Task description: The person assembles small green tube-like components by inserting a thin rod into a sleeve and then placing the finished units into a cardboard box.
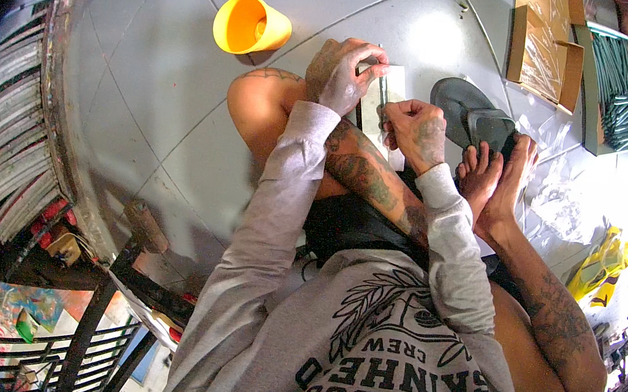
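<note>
The left hand [342, 72] pinched a thin green strip [382, 89] over a white card [384, 109] at twelve o'clock of the lap; the right hand [418, 130] gripped its lower end. Uneven pull could probably slip or bend it.
</note>
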Tool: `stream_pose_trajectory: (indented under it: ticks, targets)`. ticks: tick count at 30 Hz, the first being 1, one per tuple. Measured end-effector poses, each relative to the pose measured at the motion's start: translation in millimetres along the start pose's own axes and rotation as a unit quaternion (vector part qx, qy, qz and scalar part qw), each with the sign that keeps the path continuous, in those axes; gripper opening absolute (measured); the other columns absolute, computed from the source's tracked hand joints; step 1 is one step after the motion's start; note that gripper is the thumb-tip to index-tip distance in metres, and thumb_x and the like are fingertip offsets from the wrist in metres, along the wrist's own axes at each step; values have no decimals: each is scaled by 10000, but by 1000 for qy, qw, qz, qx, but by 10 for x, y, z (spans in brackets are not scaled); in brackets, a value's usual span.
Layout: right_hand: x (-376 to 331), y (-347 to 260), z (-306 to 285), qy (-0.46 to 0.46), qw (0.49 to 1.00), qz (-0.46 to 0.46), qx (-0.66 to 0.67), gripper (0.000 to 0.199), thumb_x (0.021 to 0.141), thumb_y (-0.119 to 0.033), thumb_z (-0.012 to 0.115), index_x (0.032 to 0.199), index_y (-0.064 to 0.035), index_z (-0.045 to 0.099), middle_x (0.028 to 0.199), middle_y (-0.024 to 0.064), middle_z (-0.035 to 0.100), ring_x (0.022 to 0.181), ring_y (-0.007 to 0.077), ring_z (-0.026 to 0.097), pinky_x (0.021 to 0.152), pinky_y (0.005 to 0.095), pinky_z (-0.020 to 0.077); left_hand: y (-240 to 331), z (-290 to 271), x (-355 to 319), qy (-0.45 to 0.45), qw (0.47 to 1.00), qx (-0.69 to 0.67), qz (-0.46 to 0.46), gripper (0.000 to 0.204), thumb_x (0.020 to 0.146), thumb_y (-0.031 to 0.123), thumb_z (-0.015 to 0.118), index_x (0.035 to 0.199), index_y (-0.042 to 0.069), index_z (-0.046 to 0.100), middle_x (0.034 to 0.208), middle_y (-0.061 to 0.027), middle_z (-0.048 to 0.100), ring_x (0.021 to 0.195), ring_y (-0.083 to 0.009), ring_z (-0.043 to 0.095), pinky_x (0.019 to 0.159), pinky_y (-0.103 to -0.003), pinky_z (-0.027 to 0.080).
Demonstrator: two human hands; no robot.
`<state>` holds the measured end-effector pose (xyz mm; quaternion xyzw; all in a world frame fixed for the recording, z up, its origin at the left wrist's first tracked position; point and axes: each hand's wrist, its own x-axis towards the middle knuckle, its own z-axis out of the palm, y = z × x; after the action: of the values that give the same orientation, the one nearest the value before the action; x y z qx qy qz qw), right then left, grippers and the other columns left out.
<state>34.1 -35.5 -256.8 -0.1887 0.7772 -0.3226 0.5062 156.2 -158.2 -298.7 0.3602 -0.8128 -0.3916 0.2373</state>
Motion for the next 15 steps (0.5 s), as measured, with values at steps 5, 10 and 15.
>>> stream_pose_trajectory:
  ticks: [5, 10, 15]
  targets:
    - [54, 79, 31, 14, 1000, -8, 1, 297, 768, -276, 711, 703, 13, 727, 550, 76, 668, 484, 147, 656, 568, 306, 572, 122, -71, 4, -75, 988, -116, -75, 287, 849, 319, 750, 1024, 94, 715, 1024, -97, 738, 976, -238, 696, 862, -350, 516]
    - [49, 64, 27, 8, 1000, 9, 15, 296, 767, -283, 716, 693, 4, 726, 551, 73, 669, 476, 144, 650, 557, 299, 569, 165, -159, 13, -131, 983, -44, -118, 374, 841, 407, 750, 1082, 122, 730, 1101, -109, 738, 1039, -264, 700, 911, -358, 515]
    - [35, 53, 22, 8, 1000, 15, 20, 311, 767, -288, 718, 682, 10, 713, 551, 64, 668, 470, 140, 643, 555, 289, 566, 151, -157, 7, -136, 980, -94, -114, 399, 833, 408, 755, 1109, 122, 721, 1113, -106, 735, 1048, -269, 698, 925, -362, 513]
